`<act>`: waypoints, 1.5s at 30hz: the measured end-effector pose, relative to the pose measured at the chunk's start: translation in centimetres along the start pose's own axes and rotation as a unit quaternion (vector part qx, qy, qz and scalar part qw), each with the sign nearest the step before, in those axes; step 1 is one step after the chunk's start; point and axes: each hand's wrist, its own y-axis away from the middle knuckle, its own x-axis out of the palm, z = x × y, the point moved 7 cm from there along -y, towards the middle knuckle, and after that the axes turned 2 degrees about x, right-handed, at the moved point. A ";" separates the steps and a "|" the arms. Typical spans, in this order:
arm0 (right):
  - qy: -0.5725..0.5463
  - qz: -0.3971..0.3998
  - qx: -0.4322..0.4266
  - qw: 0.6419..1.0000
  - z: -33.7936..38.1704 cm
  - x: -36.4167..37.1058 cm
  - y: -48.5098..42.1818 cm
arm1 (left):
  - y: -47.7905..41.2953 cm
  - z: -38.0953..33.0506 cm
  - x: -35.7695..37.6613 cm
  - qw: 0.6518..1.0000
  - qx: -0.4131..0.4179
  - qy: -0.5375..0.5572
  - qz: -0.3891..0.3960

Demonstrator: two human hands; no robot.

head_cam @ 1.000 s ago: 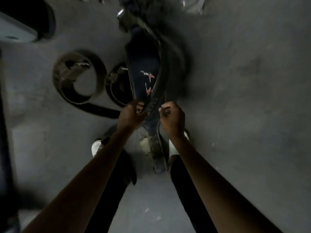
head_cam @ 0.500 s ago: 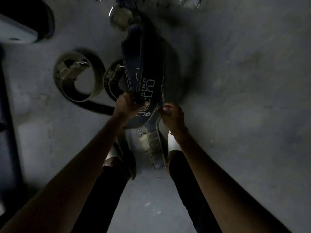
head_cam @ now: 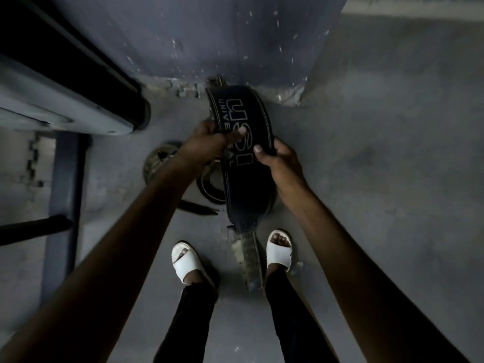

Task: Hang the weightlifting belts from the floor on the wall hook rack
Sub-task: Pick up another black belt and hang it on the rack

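I hold a dark weightlifting belt [head_cam: 235,119] with white lettering up in front of me, between both hands. My left hand [head_cam: 209,138] grips its left edge with thumb on the lettered face. My right hand [head_cam: 277,163] pinches its right edge. The belt's worn strap end [head_cam: 250,260] hangs down between my feet. Two more belts lie coiled on the floor behind my left arm: a pale one [head_cam: 159,159] and a dark one [head_cam: 209,186], both partly hidden. No hook rack is in view.
A blue-grey wall [head_cam: 209,35] rises straight ahead, its base crumbled. A gym machine's frame [head_cam: 65,82] and a blue post [head_cam: 65,192] stand at the left. Grey concrete floor [head_cam: 379,179] spreads to the right. My feet in white sandals [head_cam: 187,262] stand below.
I have stood up and lifted the belt off the floor; its lettered face now faces me. The view tilted up to take in the wall. The floor belts now sit lower, behind my left arm.
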 end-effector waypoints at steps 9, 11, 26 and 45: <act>-0.028 0.025 -0.140 0.989 19.9 3.1 11.0 | 9.1 -19.6 -5.7 0.997 0.081 0.007 -0.009; -0.027 0.036 -0.173 0.984 25.0 3.9 13.9 | 11.7 -24.4 -7.1 0.993 0.114 0.012 -0.009; -0.124 0.087 -0.457 0.877 62.3 10.7 45.0 | 42.3 -61.3 -16.9 0.892 0.434 -0.014 -0.128; -0.161 0.108 -0.607 0.771 81.9 11.8 72.4 | 58.9 -67.8 -19.9 0.773 0.556 -0.247 -0.176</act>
